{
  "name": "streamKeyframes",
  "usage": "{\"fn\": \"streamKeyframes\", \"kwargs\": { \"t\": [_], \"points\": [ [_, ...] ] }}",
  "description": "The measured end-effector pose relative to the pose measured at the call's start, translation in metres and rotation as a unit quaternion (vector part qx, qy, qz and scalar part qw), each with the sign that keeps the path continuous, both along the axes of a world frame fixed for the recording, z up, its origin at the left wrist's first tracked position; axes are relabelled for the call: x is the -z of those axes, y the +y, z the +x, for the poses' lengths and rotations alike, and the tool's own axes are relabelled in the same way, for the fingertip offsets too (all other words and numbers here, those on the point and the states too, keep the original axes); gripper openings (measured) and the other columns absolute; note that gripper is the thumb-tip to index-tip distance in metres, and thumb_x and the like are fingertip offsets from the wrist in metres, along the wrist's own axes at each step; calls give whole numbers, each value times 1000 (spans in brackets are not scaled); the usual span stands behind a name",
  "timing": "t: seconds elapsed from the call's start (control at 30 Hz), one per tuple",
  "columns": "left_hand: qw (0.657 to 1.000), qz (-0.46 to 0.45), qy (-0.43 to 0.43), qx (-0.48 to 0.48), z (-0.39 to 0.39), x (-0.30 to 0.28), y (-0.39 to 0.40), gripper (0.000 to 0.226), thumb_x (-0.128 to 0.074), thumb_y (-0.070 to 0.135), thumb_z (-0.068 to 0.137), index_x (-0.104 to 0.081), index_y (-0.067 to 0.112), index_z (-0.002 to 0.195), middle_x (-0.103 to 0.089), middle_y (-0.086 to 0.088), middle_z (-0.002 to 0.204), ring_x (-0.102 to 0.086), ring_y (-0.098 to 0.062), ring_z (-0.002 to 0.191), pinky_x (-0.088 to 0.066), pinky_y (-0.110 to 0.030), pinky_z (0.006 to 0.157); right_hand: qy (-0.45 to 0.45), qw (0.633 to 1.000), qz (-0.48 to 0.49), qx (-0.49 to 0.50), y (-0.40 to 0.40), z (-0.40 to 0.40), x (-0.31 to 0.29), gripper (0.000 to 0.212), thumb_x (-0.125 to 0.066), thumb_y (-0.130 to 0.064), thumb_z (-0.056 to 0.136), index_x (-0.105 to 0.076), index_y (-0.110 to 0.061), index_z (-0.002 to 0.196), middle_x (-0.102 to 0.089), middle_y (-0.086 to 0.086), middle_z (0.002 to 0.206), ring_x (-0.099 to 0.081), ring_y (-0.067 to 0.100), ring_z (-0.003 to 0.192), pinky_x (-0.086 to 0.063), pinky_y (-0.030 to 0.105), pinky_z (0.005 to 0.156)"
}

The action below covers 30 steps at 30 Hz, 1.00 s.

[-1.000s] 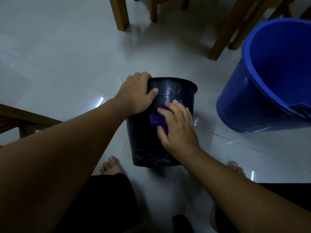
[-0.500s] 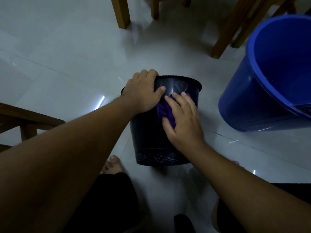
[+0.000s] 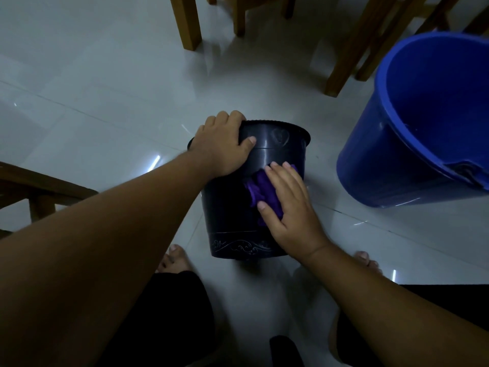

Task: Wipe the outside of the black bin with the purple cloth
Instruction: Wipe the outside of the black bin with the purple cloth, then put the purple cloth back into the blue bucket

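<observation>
The black bin (image 3: 227, 207) stands on the pale tiled floor between my bare feet, tipped slightly away from me, with a scroll pattern near its base. My left hand (image 3: 225, 147) grips its rim at the upper left, fingers curled over the edge. My right hand (image 3: 288, 205) lies flat on the bin's near right side and presses the crumpled purple cloth (image 3: 258, 186) against the wall. Most of the cloth is hidden under my palm.
A large blue bucket (image 3: 370, 160) stands close to the right of the bin. Wooden chair or table legs (image 3: 186, 22) rise at the back, and more legs (image 3: 349, 49) at the back right. A wooden frame (image 3: 39, 186) juts in at the left.
My right hand slid the cloth up the bin's side toward the rim, then back down and to the right. My left hand kept its grip on the rim.
</observation>
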<state>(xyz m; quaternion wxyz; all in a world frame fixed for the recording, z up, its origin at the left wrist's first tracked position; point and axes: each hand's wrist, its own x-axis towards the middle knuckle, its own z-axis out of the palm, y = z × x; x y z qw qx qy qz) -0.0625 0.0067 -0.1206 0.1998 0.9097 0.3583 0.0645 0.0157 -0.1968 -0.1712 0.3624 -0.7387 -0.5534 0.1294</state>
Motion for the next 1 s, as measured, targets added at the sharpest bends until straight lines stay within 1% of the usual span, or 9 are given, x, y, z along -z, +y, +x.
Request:
{"fn": "streamKeyframes", "kwargs": {
  "t": [0.1,0.3,0.47,0.57,0.7,0.77,0.83,0.9,1.0],
  "points": [
    [1000,2,1,0,-1,1,0,46,-51,45,90,-46,14,124,-52,-17,123,-46,-37,113,-38,-47,97,17,1000,-8,4,0,-1,-2,60,-45,-39,99,-34,-15,154,-30,-1,161,-12,13,153,-19,51,122],
    [1000,13,4,0,2,1,-3,46,-49,46,90,-46,14,123,-52,-16,124,-46,-36,113,-39,-47,95,17,999,1,34,5,-3,0,66,-51,-23,87,-40,-10,151,-36,5,158,-18,17,152,-25,55,119],
    [1000,-10,1,-11,5,-8,-3,46,-53,45,89,-48,15,124,-53,-13,124,-47,-34,115,-41,-47,95,45,998,-8,32,4,3,-2,60,-50,-15,91,-41,-15,151,-36,-2,158,-18,12,151,-24,55,119],
    [999,-21,12,-22,9,-17,-4,46,-55,46,88,-49,17,124,-54,-12,125,-47,-33,117,-41,-46,94,94,995,-14,33,5,11,-11,55,-49,-13,93,-46,-15,148,-40,-4,156,-21,9,150,-24,50,121],
    [999,-23,26,-39,10,-28,-9,45,-58,48,86,-51,19,120,-56,-9,122,-51,-32,112,-43,-44,88,159,985,-39,51,5,22,-37,46,-47,-16,98,-51,-21,144,-47,-5,150,-32,4,144,-28,34,120],
    [999,-16,21,-33,9,-36,-13,42,-60,49,86,-51,20,115,-58,-7,117,-55,-31,106,-45,-43,85,182,979,-53,69,6,31,-54,42,-49,-15,100,-54,-25,140,-54,0,143,-47,10,133,-40,33,112],
    [1000,3,15,-21,11,-47,-20,38,-60,47,86,-50,21,111,-59,-4,113,-56,-29,100,-44,-42,83,199,975,-54,85,7,42,-70,38,-50,-18,100,-58,-31,134,-65,-2,124,-61,11,111,-52,31,94],
    [999,36,12,-2,16,-61,-28,32,-59,44,88,-49,22,109,-60,-2,108,-57,-27,96,-41,-42,81,215,970,-50,100,8,51,-87,33,-50,-20,100,-62,-38,126,-68,-9,110,-64,8,98,-55,28,82],
    [996,77,14,44,20,-79,-40,22,-56,36,91,-48,23,107,-61,-2,106,-58,-27,94,-37,-40,76,254,959,-60,109,11,60,-112,31,-49,-22,100,-66,-44,115,-71,-6,99,-68,15,90,-59,36,78]
  ]
}}
